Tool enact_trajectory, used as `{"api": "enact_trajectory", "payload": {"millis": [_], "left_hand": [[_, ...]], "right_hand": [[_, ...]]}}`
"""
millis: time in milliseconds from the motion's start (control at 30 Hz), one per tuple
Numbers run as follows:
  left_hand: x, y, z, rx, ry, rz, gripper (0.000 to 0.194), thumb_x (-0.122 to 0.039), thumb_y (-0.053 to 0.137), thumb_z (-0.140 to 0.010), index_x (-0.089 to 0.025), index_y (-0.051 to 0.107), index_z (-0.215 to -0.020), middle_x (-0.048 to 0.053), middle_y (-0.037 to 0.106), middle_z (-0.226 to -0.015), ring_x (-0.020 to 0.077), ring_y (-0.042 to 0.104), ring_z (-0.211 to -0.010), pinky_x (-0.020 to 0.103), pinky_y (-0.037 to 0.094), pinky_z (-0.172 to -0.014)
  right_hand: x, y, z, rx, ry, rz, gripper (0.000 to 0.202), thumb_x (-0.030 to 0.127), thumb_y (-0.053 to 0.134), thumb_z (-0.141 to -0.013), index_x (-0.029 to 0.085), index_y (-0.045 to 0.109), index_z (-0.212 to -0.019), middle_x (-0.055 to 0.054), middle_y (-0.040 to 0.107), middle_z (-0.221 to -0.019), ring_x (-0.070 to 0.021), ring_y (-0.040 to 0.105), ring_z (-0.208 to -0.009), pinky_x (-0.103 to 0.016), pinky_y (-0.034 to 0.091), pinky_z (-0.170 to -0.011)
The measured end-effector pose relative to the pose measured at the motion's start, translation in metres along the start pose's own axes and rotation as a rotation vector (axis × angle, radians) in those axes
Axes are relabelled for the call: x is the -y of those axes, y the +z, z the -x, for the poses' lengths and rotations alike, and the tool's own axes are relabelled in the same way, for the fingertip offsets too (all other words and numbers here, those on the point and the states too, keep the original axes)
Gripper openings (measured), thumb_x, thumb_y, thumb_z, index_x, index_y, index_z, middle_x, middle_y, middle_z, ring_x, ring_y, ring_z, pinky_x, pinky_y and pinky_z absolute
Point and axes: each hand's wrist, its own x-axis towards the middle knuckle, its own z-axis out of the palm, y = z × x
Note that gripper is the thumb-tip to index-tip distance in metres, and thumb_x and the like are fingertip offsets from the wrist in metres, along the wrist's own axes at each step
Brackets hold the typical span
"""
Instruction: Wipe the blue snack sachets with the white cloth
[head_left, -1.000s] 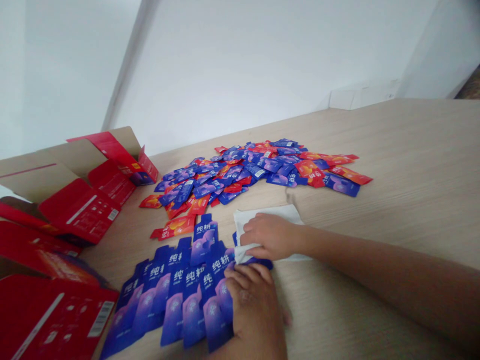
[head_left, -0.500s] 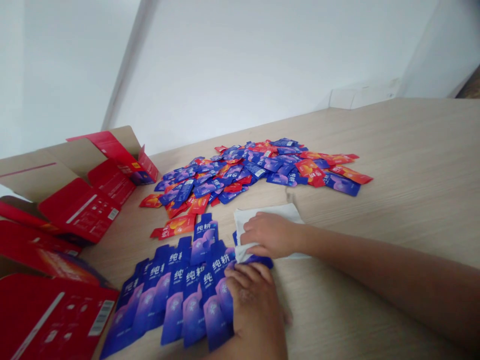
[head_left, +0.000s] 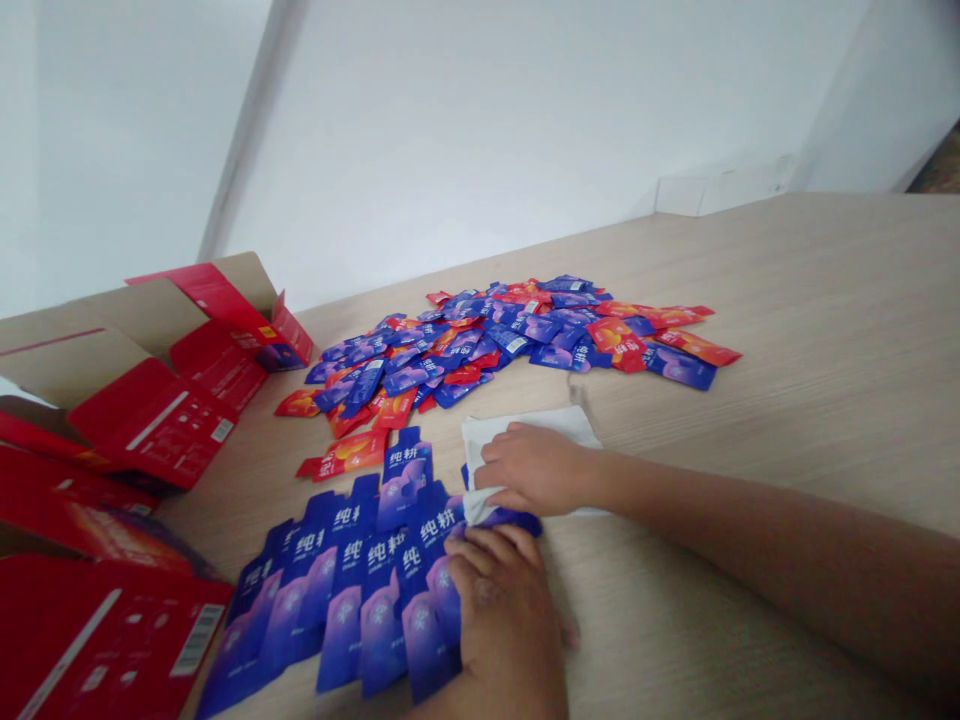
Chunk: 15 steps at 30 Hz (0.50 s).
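Right hand (head_left: pixel 529 468) has the white cloth (head_left: pixel 577 425) bunched under bent fingers, grasping it with a blue pouch (head_left: pixel 521 521) poking out below, while the left hand (head_left: pixel 510 600) is just under that at 6 o'clock, fingers curled at the near end of the blue row (head_left: pixel 382 600), can't tell if it's gripping anything tbh. From the hands, that overlapping row fans out toward 8 o'clock, open red boxes (head_left: pixel 161 425) sit around 9, and a messy red-and-blue heap (head_left: pixel 469 345) is at 12
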Motion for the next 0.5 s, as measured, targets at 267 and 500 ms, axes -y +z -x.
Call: {"api": "enact_trajectory", "payload": {"millis": [267,500], "left_hand": [[0.000,-0.002,0.000,-0.013,-0.026,0.012,0.078,-0.059,0.075,-0.043,-0.012,0.065,-0.105,0.026,0.066,-0.107,0.0434,0.058,-0.100,0.043,0.044,-0.079],[0.000,0.000,0.000,-0.008,-0.004,0.005,0.070,-0.053,0.073,-0.053,-0.009,0.063,-0.106,0.026,0.065,-0.107,0.0444,0.058,-0.100,0.047,0.043,-0.080]], "right_hand": [[-0.013,-0.004,0.003,0.011,0.169,-0.001,0.023,0.034,0.045,-0.091,0.018,0.060,-0.096,-0.009,0.063,-0.092,-0.0210,0.056,-0.084,-0.034,0.036,-0.074],[0.003,0.004,-0.001,-0.004,0.025,-0.002,0.023,0.037,0.048,-0.089,0.020,0.059,-0.100,-0.007,0.063,-0.092,-0.0225,0.055,-0.087,-0.035,0.037,-0.074]]}}
